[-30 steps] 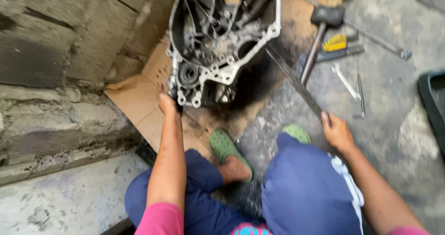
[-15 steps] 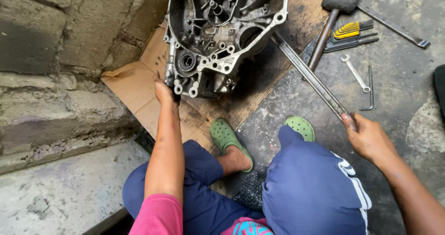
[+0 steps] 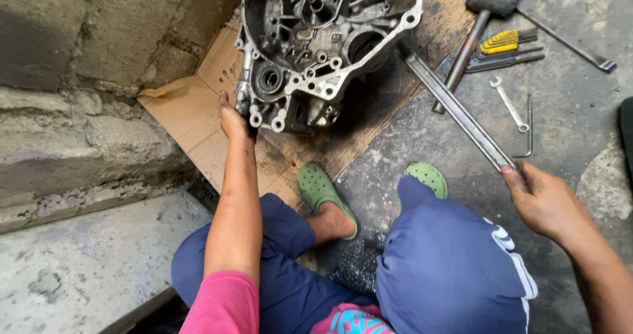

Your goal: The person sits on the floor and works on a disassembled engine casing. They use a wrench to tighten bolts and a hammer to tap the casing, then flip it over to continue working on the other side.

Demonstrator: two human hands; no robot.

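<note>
Head view: left hand grips the lower edge of the engine case on cardboard, right hand closed around the flat bar's near end, prying stage; levering likely calls for a steadied case.

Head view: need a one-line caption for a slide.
Squatting person steadies a greasy engine casing on cardboard with the left hand while the right hand grips a long flat metal bar.

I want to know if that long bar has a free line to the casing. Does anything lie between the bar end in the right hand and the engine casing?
Nothing visible does. The flat metal bar runs from the right hand straight to the engine casing; the mallet lies beside it.
</note>
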